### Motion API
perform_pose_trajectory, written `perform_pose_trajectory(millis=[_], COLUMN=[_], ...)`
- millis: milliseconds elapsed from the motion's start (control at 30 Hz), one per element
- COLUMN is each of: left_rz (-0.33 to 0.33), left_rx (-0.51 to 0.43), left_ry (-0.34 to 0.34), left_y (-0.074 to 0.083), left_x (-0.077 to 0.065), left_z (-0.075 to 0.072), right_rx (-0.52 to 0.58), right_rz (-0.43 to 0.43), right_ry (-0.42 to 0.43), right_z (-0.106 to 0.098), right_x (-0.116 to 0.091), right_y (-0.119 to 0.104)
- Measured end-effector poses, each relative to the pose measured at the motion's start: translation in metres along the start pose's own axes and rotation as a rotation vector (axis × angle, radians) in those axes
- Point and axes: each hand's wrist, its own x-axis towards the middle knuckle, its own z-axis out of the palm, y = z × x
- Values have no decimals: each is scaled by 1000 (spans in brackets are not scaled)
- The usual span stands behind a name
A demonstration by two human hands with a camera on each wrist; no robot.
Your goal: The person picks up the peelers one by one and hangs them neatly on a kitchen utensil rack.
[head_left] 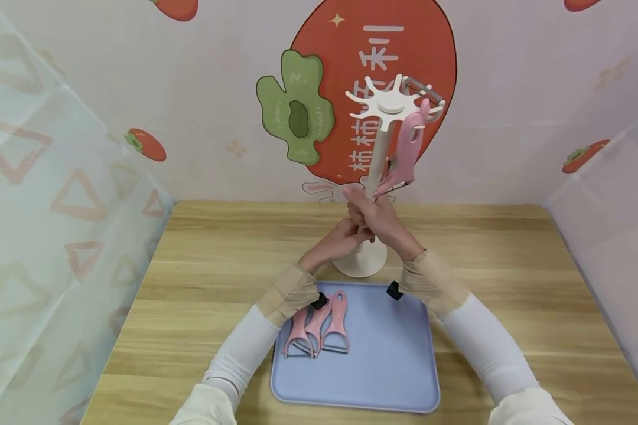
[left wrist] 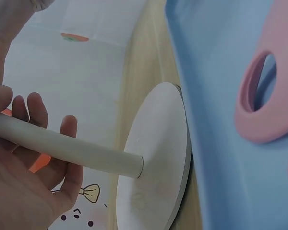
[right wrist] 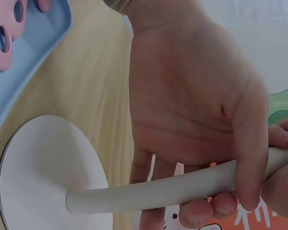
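Observation:
A white stand (head_left: 378, 156) with a round base and a crown of curved hooks stands on the table behind the tray. My left hand (head_left: 345, 239) holds its pole low down, fingers curled behind it and thumb across it, as the right wrist view shows. Above it, my right hand (head_left: 380, 218) grips the same pole. On the right side of the crown hangs a pink peeler (head_left: 406, 147). Another peeler's metal blade (head_left: 424, 88) shows at the crown's top right; how it hangs is partly hidden.
A light blue tray (head_left: 383, 378) lies in front of the stand, close to its base. Three pink peelers (head_left: 338, 313) lie in its left part, two overlapping. Patterned walls enclose the wooden table (head_left: 207, 265) at the back and sides.

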Motion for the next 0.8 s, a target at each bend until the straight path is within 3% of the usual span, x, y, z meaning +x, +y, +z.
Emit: perform_pose_trajectory(millis=[133,267,567,700,800], left_rz=[-37,-66,30,19,6], left_rx=[115,170,246,300,394], left_ry=[37,49,9,52,104], left_y=[3,7,13,17,20], left_x=[-6,-19,-47,-61,-73], left_z=[-3,-7,-19,-22,-24], right_rx=[23,80,133,144,161], right_rz=[-45,-80,-87,-80,-64], right_ry=[19,34,35,12,1], right_z=[2,3,2,4,4], right_x=[3,3,5,6,5], right_y=[3,4,6,7,6])
